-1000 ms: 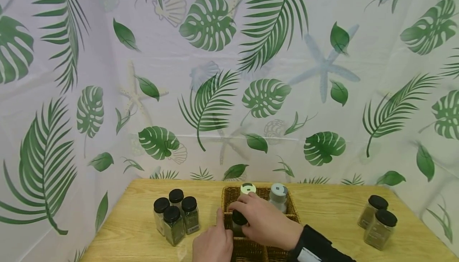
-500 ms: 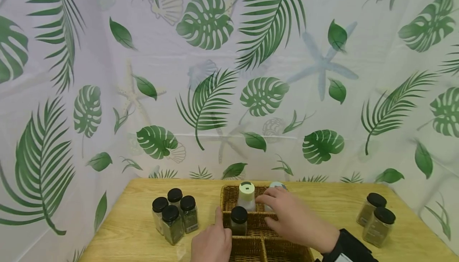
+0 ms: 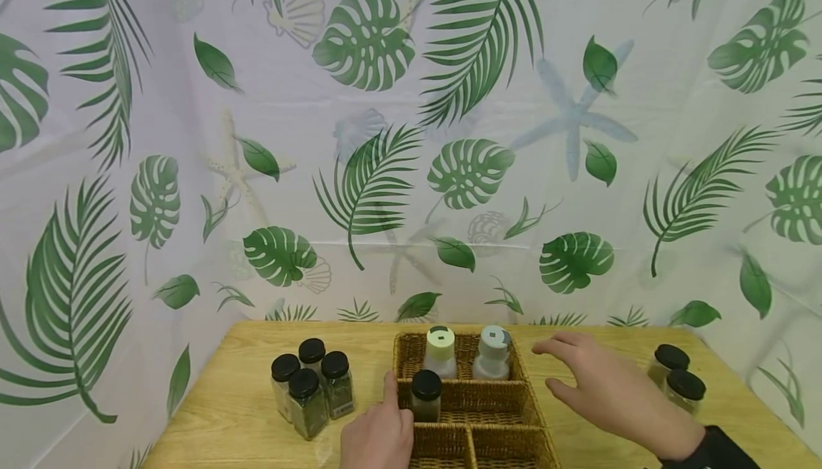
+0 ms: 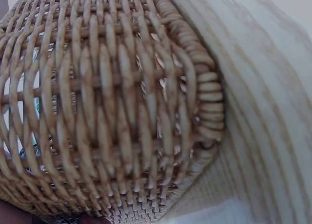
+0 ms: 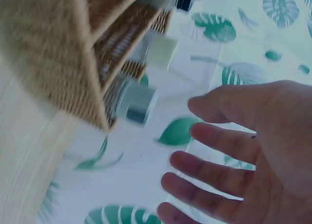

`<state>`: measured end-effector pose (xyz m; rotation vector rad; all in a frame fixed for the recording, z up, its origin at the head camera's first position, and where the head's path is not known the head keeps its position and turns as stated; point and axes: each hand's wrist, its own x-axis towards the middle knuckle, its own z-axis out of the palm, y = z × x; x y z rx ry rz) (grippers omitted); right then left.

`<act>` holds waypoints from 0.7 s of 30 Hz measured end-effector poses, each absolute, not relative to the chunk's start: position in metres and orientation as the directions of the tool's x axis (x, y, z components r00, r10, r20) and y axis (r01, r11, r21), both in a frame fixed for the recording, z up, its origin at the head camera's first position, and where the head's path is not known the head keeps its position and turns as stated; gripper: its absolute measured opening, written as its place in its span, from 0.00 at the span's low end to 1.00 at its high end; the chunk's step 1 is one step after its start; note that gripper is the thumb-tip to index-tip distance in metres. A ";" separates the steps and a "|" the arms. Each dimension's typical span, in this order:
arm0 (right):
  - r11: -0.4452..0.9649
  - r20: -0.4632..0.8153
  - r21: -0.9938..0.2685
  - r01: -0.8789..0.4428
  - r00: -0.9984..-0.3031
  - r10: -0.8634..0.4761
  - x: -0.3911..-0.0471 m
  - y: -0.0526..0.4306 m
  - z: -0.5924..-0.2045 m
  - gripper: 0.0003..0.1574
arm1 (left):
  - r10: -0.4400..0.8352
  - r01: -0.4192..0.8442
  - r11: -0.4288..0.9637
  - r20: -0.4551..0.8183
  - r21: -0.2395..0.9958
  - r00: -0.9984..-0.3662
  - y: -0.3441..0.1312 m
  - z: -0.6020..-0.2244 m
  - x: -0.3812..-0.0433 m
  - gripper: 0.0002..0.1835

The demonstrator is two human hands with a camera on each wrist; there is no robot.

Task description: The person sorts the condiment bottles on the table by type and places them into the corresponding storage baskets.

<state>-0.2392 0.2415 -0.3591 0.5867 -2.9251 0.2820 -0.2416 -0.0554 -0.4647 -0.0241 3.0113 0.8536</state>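
My left hand holds the left side of a wicker basket, its index finger straight along the rim; its other fingers are mostly hidden. Inside the basket, a black-capped spice jar stands in the left of the middle row. Two shakers, one with a pale-yellow lid and one with a pale-blue lid, stand in the back row. My right hand is in the air right of the basket, fingers spread and holding nothing. The left wrist view shows the basket's woven wall close up.
Several black-capped spice jars stand grouped on the wooden table left of the basket. Two more jars stand at the right, partly behind my right hand. A leaf-patterned cloth hangs behind the table.
My right hand has let go of the black-capped jar in the basket's middle row and moved right, out past the basket. My left hand has stayed at the basket's left side.
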 end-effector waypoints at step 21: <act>0.984 0.181 0.004 -0.181 -0.967 -0.178 -0.240 0.354 -0.383 0.30 | -0.010 -0.010 0.845 -0.003 0.534 -1.000 -0.055 -0.464 -0.241 0.31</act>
